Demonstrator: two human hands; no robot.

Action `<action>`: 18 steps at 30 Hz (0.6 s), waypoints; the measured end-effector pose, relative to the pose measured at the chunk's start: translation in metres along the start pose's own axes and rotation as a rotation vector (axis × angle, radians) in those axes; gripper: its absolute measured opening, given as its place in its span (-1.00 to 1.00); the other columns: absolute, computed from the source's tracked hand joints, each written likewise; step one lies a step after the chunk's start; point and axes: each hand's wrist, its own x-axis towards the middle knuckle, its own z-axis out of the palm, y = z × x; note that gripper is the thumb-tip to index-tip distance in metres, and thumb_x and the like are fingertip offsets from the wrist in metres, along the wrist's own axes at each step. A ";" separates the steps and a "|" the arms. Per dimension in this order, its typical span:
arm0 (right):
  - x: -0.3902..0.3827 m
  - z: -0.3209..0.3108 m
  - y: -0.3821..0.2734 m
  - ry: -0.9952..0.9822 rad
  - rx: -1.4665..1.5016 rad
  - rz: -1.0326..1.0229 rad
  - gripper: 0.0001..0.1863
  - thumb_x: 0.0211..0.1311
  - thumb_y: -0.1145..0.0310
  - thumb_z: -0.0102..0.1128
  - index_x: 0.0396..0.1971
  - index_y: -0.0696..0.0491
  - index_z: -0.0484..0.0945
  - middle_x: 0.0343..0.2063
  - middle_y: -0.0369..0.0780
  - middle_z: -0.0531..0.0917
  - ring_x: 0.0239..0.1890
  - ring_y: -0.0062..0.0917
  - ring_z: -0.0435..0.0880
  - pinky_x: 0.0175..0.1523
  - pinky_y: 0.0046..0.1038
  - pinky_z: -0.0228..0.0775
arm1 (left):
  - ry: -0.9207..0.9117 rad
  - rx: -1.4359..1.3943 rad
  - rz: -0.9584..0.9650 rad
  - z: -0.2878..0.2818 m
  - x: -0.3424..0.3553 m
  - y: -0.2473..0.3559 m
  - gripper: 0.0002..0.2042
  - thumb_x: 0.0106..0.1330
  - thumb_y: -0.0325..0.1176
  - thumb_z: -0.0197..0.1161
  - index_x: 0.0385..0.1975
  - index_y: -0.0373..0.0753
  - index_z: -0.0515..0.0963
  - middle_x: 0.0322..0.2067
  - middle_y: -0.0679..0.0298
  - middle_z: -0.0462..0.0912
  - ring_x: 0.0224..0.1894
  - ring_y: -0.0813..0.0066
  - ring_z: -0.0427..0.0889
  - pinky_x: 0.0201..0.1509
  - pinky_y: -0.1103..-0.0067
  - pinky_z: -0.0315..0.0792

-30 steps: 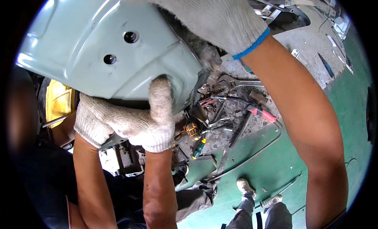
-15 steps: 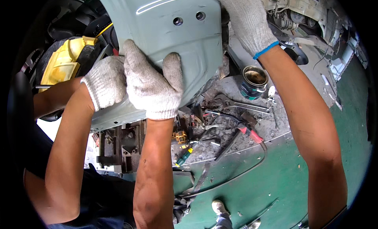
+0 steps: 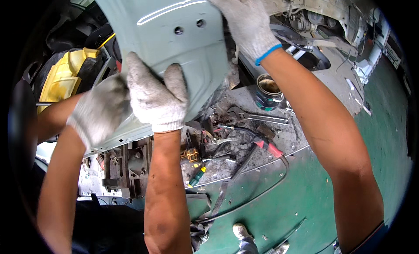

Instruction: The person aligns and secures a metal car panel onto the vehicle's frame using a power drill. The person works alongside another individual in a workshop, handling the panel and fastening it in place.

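A large pale grey-green car body panel (image 3: 174, 48), with two round holes, fills the upper middle. My left hand (image 3: 158, 96), in a whitish knit glove, lies on its lower face with fingers stretched and thumb apart. My right hand (image 3: 244, 24), in a similar glove with a blue cuff, is at the panel's upper right edge. Its fingers bend around that edge, and their tips are partly hidden. At the lower left edge is another person's gloved hand (image 3: 101, 110), blurred by motion; its fingers are hard to make out.
Under the panel, a dusty surface holds an open can (image 3: 268, 92), an adjustable wrench (image 3: 257, 116), a red-handled torch (image 3: 270, 148) with a hose and a green screwdriver (image 3: 197, 177). A metal vise-like fixture (image 3: 135, 162) stands lower left. A yellow part (image 3: 65, 77) lies further left.
The whole view has shifted, and the panel sits further left in it with both my hands still on it. The other person's hand has moved down and left along the lower edge.
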 end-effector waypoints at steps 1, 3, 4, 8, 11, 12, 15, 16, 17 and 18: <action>0.000 0.001 0.002 -0.002 0.001 0.007 -0.47 0.34 -0.10 0.36 -0.39 0.14 0.53 -0.48 -0.19 0.57 -0.35 -0.56 0.49 -0.22 -0.43 0.42 | -0.004 -0.011 0.003 -0.002 0.002 0.002 -0.29 0.42 -0.15 0.17 0.40 -0.58 0.20 0.06 -0.38 0.54 0.04 -0.33 0.59 0.19 0.12 0.48; 0.000 0.000 0.005 -0.006 0.006 0.018 -0.45 0.34 -0.12 0.36 -0.40 0.14 0.53 -0.49 -0.19 0.57 -0.36 -0.55 0.50 -0.22 -0.43 0.43 | 0.085 0.055 0.110 0.005 0.000 -0.007 -0.30 0.46 -0.14 0.14 0.40 -0.61 0.20 0.14 -0.42 0.50 0.14 -0.37 0.54 0.28 0.11 0.42; 0.001 0.001 0.008 -0.006 0.027 -0.008 -0.44 0.33 -0.13 0.36 -0.40 0.15 0.52 -0.50 -0.20 0.58 -0.37 -0.57 0.50 -0.23 -0.43 0.44 | 0.089 0.079 0.122 0.007 -0.002 -0.008 -0.30 0.47 -0.13 0.14 0.40 -0.60 0.20 0.16 -0.41 0.49 0.16 -0.36 0.54 0.29 0.11 0.41; 0.002 0.002 0.013 0.006 0.138 -0.018 -0.45 0.31 -0.13 0.39 -0.44 0.12 0.50 -0.52 -0.23 0.54 -0.38 -0.60 0.46 -0.24 -0.45 0.43 | 0.091 0.054 0.109 0.009 -0.005 -0.004 -0.30 0.49 -0.11 0.13 0.41 -0.57 0.20 0.22 -0.39 0.46 0.23 -0.35 0.51 0.35 0.14 0.38; 0.002 0.003 0.014 0.008 0.152 -0.026 -0.45 0.30 -0.11 0.40 -0.46 0.11 0.49 -0.53 -0.25 0.52 -0.39 -0.61 0.44 -0.26 -0.46 0.41 | 0.114 0.062 0.098 0.014 -0.009 -0.010 -0.30 0.49 -0.10 0.13 0.42 -0.56 0.20 0.25 -0.39 0.43 0.25 -0.34 0.50 0.37 0.15 0.37; 0.002 0.003 0.015 0.000 0.167 -0.028 -0.45 0.30 -0.11 0.40 -0.46 0.11 0.48 -0.53 -0.25 0.52 -0.39 -0.61 0.43 -0.26 -0.46 0.40 | 0.108 0.060 0.090 0.013 -0.009 -0.009 -0.30 0.49 -0.11 0.13 0.42 -0.56 0.20 0.25 -0.39 0.44 0.25 -0.35 0.50 0.37 0.14 0.37; 0.003 0.003 0.013 -0.018 0.180 -0.018 -0.45 0.29 -0.11 0.42 -0.45 0.11 0.47 -0.52 -0.26 0.52 -0.38 -0.62 0.42 -0.26 -0.47 0.39 | 0.102 0.066 0.082 0.011 -0.007 -0.006 -0.30 0.49 -0.11 0.13 0.42 -0.57 0.20 0.23 -0.40 0.45 0.23 -0.35 0.52 0.35 0.13 0.39; 0.002 0.001 0.011 -0.021 0.164 -0.005 -0.45 0.28 -0.11 0.42 -0.45 0.11 0.47 -0.51 -0.27 0.51 -0.38 -0.62 0.42 -0.26 -0.47 0.38 | 0.109 0.075 0.090 0.012 -0.007 -0.007 -0.30 0.48 -0.11 0.13 0.42 -0.57 0.20 0.22 -0.40 0.46 0.22 -0.35 0.53 0.34 0.13 0.40; 0.002 0.001 0.008 -0.023 0.149 0.008 -0.45 0.27 -0.11 0.43 -0.45 0.11 0.47 -0.51 -0.27 0.51 -0.37 -0.62 0.42 -0.26 -0.48 0.38 | 0.117 0.086 0.097 0.012 -0.007 -0.007 -0.30 0.48 -0.11 0.13 0.42 -0.58 0.20 0.21 -0.40 0.47 0.21 -0.36 0.53 0.33 0.12 0.41; 0.003 0.001 0.009 -0.026 0.149 0.006 -0.45 0.27 -0.11 0.43 -0.44 0.10 0.46 -0.51 -0.28 0.50 -0.37 -0.62 0.41 -0.26 -0.48 0.38 | 0.120 0.086 0.107 0.012 -0.007 -0.008 -0.30 0.48 -0.11 0.13 0.41 -0.58 0.20 0.21 -0.40 0.47 0.20 -0.36 0.54 0.33 0.12 0.41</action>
